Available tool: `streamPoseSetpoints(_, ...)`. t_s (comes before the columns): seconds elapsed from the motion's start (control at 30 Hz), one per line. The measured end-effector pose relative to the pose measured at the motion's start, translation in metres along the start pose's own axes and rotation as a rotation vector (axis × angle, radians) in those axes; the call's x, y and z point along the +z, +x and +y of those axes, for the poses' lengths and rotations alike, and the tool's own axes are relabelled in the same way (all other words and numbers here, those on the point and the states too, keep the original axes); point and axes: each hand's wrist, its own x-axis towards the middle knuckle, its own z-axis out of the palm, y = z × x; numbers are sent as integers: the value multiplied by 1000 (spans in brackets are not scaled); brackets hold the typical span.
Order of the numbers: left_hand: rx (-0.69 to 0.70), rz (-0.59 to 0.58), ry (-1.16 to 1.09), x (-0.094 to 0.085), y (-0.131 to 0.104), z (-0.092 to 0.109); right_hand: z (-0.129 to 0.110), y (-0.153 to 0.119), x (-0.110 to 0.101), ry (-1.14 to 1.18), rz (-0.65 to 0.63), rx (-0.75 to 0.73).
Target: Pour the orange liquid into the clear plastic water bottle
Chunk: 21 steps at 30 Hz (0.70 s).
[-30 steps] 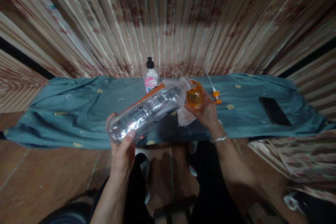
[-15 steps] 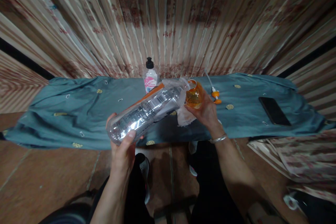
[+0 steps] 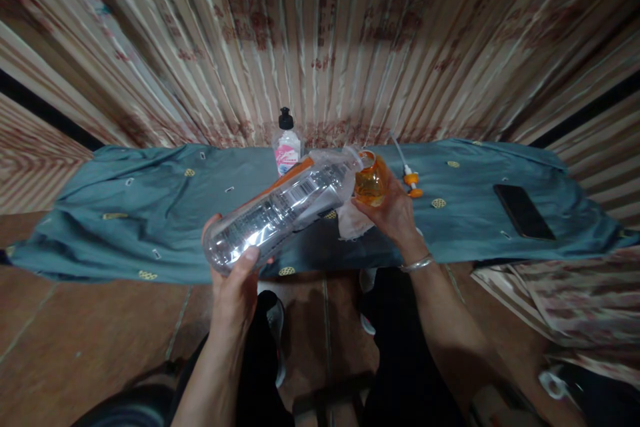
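My left hand (image 3: 235,287) is wrapped round the base of a large clear plastic bottle (image 3: 270,213), which lies tilted with its neck up and to the right. My right hand (image 3: 393,210) is closed round a small orange see-through bottle (image 3: 370,183). The two bottle mouths meet or nearly touch; whether liquid runs between them I cannot make out. A crumpled pale tissue or cloth (image 3: 354,221) lies below the necks. An orange pump head with a straw (image 3: 411,181) rests on the cloth to the right of my right hand.
Behind the large bottle stands a clear bottle with a pink label and black cap (image 3: 287,147). A black phone (image 3: 523,212) lies at the right on the green cloth-covered table (image 3: 135,213). A patterned curtain (image 3: 320,47) hangs right behind the table.
Almost nothing differs. Both hands hold the two bottles in nearly the same place, neck to neck, and the view has shifted only slightly.
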Motion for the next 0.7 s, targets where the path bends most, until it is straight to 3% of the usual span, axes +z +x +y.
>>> streamPoseSetpoints(0.17, -21, 81, -34, 6, -2, 2, 1, 1, -1, -8, -9, 4)
streamPoseSetpoints(0.7, -39, 109, -73, 10, -1, 5, 1, 1, -2, 2, -36, 3)
